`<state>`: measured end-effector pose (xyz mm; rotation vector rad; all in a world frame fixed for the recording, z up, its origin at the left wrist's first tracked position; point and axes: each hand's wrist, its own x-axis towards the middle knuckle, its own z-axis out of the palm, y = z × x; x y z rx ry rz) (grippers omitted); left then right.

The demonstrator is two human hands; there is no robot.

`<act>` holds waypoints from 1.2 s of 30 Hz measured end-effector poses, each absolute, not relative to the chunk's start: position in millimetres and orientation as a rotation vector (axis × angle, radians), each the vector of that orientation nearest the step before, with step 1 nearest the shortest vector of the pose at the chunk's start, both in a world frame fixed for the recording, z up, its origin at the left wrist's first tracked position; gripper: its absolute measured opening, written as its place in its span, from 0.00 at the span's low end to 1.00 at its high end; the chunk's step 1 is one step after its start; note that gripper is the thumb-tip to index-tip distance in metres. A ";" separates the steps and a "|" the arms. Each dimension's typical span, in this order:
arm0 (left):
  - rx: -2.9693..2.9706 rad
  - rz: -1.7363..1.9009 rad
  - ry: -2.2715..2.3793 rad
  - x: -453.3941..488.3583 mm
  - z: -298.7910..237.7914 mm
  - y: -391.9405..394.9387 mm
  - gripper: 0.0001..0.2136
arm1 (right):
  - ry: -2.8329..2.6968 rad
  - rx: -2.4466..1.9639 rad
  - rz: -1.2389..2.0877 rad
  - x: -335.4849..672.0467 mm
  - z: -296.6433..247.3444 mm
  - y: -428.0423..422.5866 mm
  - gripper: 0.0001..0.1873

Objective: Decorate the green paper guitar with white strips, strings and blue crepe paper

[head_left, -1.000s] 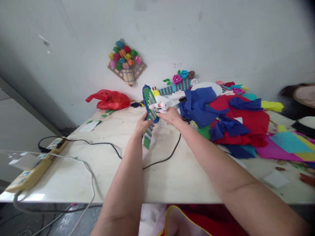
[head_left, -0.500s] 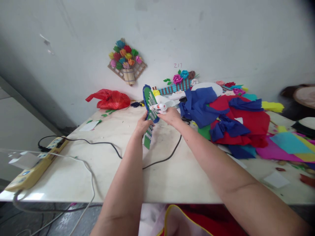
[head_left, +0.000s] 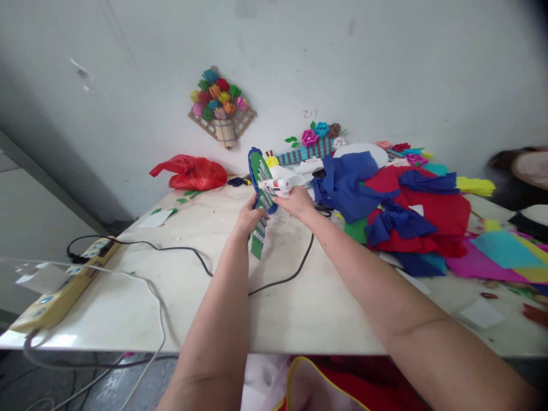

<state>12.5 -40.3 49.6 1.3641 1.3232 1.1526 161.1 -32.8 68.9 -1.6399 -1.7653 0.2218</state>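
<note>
My left hand [head_left: 249,218] is closed on a green craft piece [head_left: 257,249] with rows of pale strips and a blue ruffled rim, held upright over the table. In my right hand [head_left: 297,202] is a white glue gun [head_left: 282,184] with an orange mark. Its nozzle points left, close against the striped face of the craft piece; whether it touches I cannot tell. A black cord [head_left: 295,275] runs along the table below my right hand. My fingers partly hide the glue gun's handle.
Blue crepe paper [head_left: 351,182] and red sheets [head_left: 449,211] are heaped on the right. A red plastic bag [head_left: 197,173] and scissors [head_left: 235,181] lie at the back left. A yellow power strip [head_left: 81,285] stands at the left edge. A paper-flower decoration [head_left: 225,131] hangs on the wall.
The glue gun has shifted very slightly within the same spot at the craft piece. Both hands otherwise stay in place.
</note>
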 end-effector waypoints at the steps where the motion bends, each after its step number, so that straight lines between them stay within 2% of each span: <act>1: 1.367 1.153 1.322 12.8 49.9 -40.6 0.39 | -1.756 -1.635 0.223 161.0 67.6 -32.0 0.22; 36: 1.404 1.154 1.434 15.5 46.7 -35.0 0.39 | -1.708 -1.680 0.212 151.6 65.0 -37.0 0.22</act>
